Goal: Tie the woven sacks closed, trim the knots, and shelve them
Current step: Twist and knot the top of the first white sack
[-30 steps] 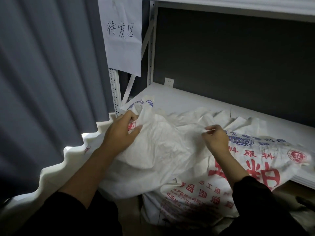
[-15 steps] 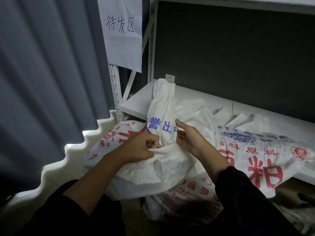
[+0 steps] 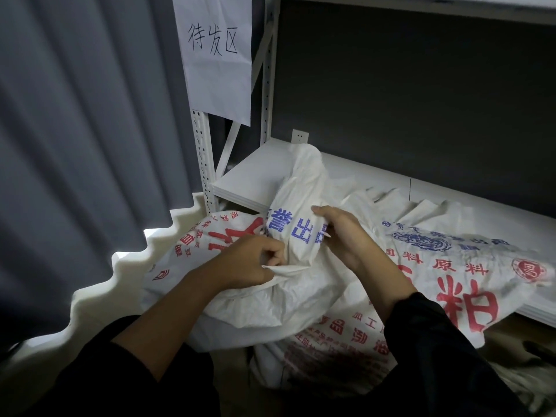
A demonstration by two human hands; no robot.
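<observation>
Dim storeroom, white shelf [image 3: 240, 179] ahead. Sack [image 3: 270, 305] lies against the shelf's front edge, neck [image 3: 302, 188] bunched upright. Left hand [image 3: 249, 263] pinches a fold at the neck base; right hand [image 3: 340, 233] curls round the neck. Suggest: twist tight, cinch low, then knot.

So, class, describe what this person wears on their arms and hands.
The left hand and right hand are bare: no gloves, rings or watch show. The left sleeve and right sleeve are black and loose, ending partway up each forearm.

Two hands [image 3: 249, 263] [image 3: 343, 236], apparently two woven sacks [image 3: 294, 299] [image 3: 457, 266], one paper sign [image 3: 216, 73].
</observation>
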